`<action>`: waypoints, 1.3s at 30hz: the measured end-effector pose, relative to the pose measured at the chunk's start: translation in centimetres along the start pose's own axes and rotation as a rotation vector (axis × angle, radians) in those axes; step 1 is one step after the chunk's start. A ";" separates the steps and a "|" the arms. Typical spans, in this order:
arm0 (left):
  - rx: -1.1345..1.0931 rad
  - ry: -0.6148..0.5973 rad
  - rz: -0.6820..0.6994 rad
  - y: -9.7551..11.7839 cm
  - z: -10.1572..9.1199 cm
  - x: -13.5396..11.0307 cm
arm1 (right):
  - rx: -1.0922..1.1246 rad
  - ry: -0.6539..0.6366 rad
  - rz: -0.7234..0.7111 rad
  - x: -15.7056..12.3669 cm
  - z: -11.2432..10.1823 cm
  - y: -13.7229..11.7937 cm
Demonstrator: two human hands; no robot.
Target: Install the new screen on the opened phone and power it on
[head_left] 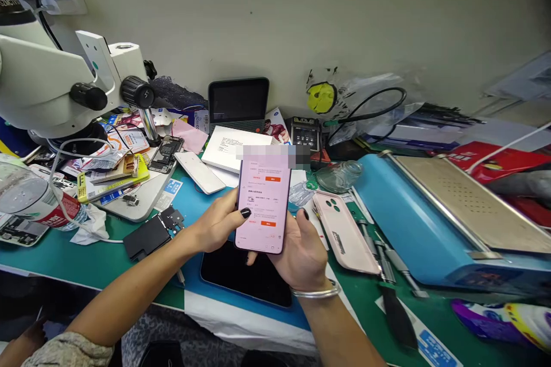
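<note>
A smartphone with a lit pinkish screen is held upright between both hands, showing text and orange buttons. My left hand grips its left edge, thumb over the screen side. Around its lower right side my right hand is closed, the thumb beside the edge and most fingers hidden behind. Below the phone, a dark-screened tablet lies on the blue mat. To the right rests a pink phone case, and to the left lies a black flat part.
At the left stand a microscope and a plastic bottle near piled phone parts. A white box and a dark-screened device are at the back. A blue machine and a black-handled screwdriver occupy the right.
</note>
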State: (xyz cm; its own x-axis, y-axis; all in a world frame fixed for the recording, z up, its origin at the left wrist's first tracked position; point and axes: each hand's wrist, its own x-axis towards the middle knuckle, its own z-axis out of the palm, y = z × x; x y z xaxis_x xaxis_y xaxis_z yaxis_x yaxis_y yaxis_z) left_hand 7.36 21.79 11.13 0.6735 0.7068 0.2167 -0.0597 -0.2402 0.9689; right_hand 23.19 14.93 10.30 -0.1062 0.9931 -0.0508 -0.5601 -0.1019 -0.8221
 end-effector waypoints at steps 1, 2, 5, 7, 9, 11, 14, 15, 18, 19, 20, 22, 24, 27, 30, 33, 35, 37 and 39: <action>0.001 0.004 0.001 0.0 0.0 0.0 | 0.003 0.005 0.003 0.0 0.0 0.0; -0.001 0.002 0.006 0.0 0.0 0.0 | 0.008 0.011 0.006 0.0 0.1 0.0; -0.014 -0.009 0.022 -0.1 0.0 0.1 | 0.023 0.021 0.020 0.1 0.2 0.0; -0.012 -0.006 0.026 -0.1 0.0 0.1 | 0.038 0.017 0.035 0.1 0.4 0.0; -0.001 -0.001 0.013 0.0 -0.1 0.2 | 0.052 0.012 0.052 0.2 0.5 -0.1; 0.003 -0.010 0.002 0.1 0.0 0.2 | 0.054 0.018 0.054 0.1 0.5 -0.2; -0.016 -0.037 0.011 0.1 0.1 0.3 | 0.044 0.044 0.017 0.0 0.6 -0.5; -0.029 -0.038 0.019 0.1 0.0 0.4 | 0.043 0.059 -0.009 -0.1 0.6 -0.7; -0.071 -0.007 0.055 0.0 -0.6 0.6 | 0.062 0.102 -0.113 -0.3 0.5 -1.5; -0.067 0.015 0.078 0.2 -1.0 0.7 | 0.072 0.105 -0.153 -0.3 0.4 -1.8; -0.036 0.036 0.105 0.5 -1.4 0.6 | 0.084 0.103 -0.200 -0.4 0.3 -2.1; 0.138 0.073 0.148 1.4 -2.1 0.2 | 0.111 0.099 -0.322 -0.4 0.0 -2.8; 0.419 0.074 0.152 2.6 -2.6 -0.9 | 0.142 0.103 -0.435 -0.5 -0.3 -3.4; 0.804 -0.051 0.133 3.7 -2.2 -3.6 | 0.202 0.132 -0.522 -0.6 -0.7 -4.3; 1.021 -0.202 0.136 3.1 -1.1 -6.0 | 0.244 0.155 -0.553 -0.8 -1.0 -5.0; 1.113 -0.317 0.122 1.7 0.0 -6.9 | 0.249 0.146 -0.589 -0.8 -1.2 -5.4; 1.144 -0.375 0.112 1.0 0.6 -6.5 | 0.242 0.140 -0.604 -0.6 -1.4 -5.5; 1.162 -0.424 0.100 0.7 1.0 -5.7 | 0.230 0.135 -0.591 -0.3 -1.6 -5.5; 1.158 -0.462 0.077 0.8 1.2 -4.8 | 0.227 0.134 -0.578 -0.1 -1.8 -5.6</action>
State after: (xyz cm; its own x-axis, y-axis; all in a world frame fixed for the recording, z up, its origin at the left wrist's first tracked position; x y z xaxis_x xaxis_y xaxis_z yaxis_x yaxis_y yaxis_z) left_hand 4.95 17.43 10.69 0.9066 0.4216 -0.0210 0.4147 -0.8804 0.2299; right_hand 27.82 15.48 13.91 0.3612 0.8885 0.2830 -0.6576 0.4579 -0.5983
